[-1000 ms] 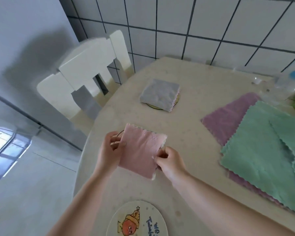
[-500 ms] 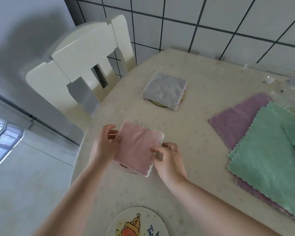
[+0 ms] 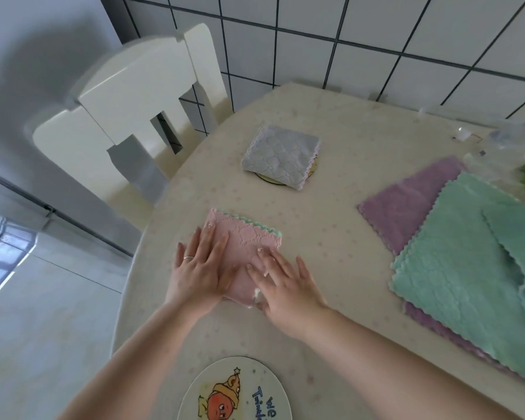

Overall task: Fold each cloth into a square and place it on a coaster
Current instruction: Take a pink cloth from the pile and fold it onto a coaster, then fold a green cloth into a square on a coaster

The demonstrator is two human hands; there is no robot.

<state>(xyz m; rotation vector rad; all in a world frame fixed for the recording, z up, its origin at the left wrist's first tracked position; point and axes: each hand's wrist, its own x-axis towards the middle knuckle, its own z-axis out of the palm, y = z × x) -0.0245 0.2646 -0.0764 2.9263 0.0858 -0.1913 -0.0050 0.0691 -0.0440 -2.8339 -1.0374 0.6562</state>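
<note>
The pink cloth, folded to a rough square with a green scalloped edge along its far side, is pressed flat on the table by both hands; the left hand lies on its 9 o'clock half and the right hand on its 5 o'clock corner, each grip spread flat with fingers apart, clamped on nothing; whether a coaster lies beneath this cloth cannot be told, since none shows past its edges. At 1 o'clock from the hands a grey folded cloth rests on a round coaster whose rim shows at its near edge; a printed coaster lies bare at 6 o'clock, just inside the near table edge. The coming move is judged to turn on the unfolded stack at 3 o'clock: a green cloth lies over a purple cloth, its long axis running from 11 to 5 o'clock; the right hand is the nearer, and the stack lies well apart from the left.
</note>
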